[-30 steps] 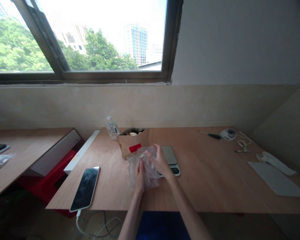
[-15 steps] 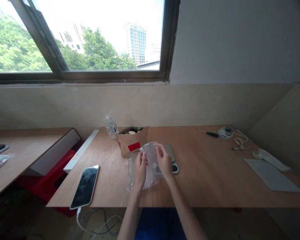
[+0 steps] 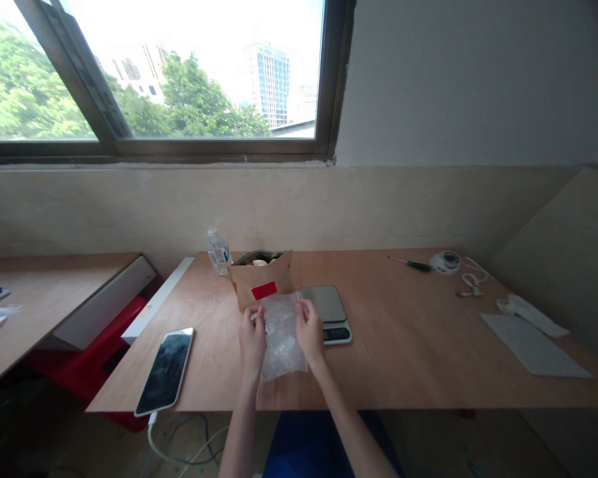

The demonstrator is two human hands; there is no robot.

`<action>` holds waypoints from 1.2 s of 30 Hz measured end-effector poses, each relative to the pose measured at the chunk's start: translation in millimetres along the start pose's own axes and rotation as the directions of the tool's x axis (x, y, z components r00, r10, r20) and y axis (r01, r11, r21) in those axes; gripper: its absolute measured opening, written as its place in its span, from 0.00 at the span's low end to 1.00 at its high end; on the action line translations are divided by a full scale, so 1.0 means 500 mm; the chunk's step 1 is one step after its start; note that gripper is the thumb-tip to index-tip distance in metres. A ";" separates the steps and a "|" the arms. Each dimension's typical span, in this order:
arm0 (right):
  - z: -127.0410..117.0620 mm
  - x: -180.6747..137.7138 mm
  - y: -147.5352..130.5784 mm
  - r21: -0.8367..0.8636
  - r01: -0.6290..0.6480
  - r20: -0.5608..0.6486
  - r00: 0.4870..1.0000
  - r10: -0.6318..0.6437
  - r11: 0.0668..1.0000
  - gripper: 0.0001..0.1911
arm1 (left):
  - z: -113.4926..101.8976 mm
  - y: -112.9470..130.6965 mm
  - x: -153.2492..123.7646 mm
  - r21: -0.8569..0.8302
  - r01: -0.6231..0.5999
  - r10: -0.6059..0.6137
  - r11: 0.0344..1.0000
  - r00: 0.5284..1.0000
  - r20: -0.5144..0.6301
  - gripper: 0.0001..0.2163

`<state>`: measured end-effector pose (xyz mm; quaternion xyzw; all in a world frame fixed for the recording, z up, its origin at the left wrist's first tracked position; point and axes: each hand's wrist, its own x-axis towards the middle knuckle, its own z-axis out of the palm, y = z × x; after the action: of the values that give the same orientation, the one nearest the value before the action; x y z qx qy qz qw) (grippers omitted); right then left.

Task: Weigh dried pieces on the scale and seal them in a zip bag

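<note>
A clear plastic bag (image 3: pixel 282 342) is stretched between my two hands over the wooden table. My left hand (image 3: pixel 252 335) is closed on its upper left edge, and my right hand (image 3: pixel 309 328) pinches the upper right edge. Just behind the bag stands an open brown paper pouch (image 3: pixel 244 285) with a red label, and pale pieces show inside its mouth. Close to my right hand lies a kitchen scale (image 3: pixel 326 304) with a grey plate and a dark display strip at its front.
A clear bottle (image 3: pixel 219 253) stands beside the pouch. On the left lies a phone (image 3: pixel 165 372) with a white cable. A green-handled screwdriver (image 3: pixel 418 266), a white dome camera (image 3: pixel 446 262) and a white sheet (image 3: pixel 533 345) are on the right. A red stool (image 3: pixel 80 372) stands between the tables.
The bag was bunched and crumpled; now it is spread flatter between my hands. Both hands have shifted left, my left hand moving farther from the right. More of the scale is uncovered.
</note>
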<state>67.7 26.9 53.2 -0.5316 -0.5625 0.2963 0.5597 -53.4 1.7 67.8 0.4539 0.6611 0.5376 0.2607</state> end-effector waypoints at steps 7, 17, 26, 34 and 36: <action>0.067 -0.015 0.045 -0.156 0.010 0.093 0.996 0.005 0.988 0.13 | -0.025 -0.009 -0.010 0.495 -0.125 0.248 0.860 0.950 -0.192 0.14; -0.064 -0.012 0.090 -0.341 0.187 -0.173 0.951 -0.257 0.921 0.10 | 0.069 -0.110 -0.028 0.663 -0.392 0.256 0.638 0.920 0.297 0.20; -0.258 0.018 0.275 -0.256 -0.086 -0.370 0.929 -0.015 0.963 0.09 | 0.080 -0.153 -0.021 0.750 -0.456 0.215 0.478 0.889 0.403 0.22; -0.248 -0.005 0.258 -0.322 0.035 -0.119 0.990 -0.077 0.946 0.10 | 0.063 -0.166 0.007 0.710 -0.532 0.235 0.461 0.845 0.480 0.22; -0.247 -0.005 0.245 -0.335 0.080 -0.069 0.992 -0.109 0.939 0.11 | 0.058 -0.164 0.014 0.692 -0.552 0.233 0.465 0.831 0.506 0.22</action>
<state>216.6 24.1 -36.7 -0.6029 -0.6046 0.1469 0.4994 -58.5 20.8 -17.4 0.7484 0.6507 0.1282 -0.0023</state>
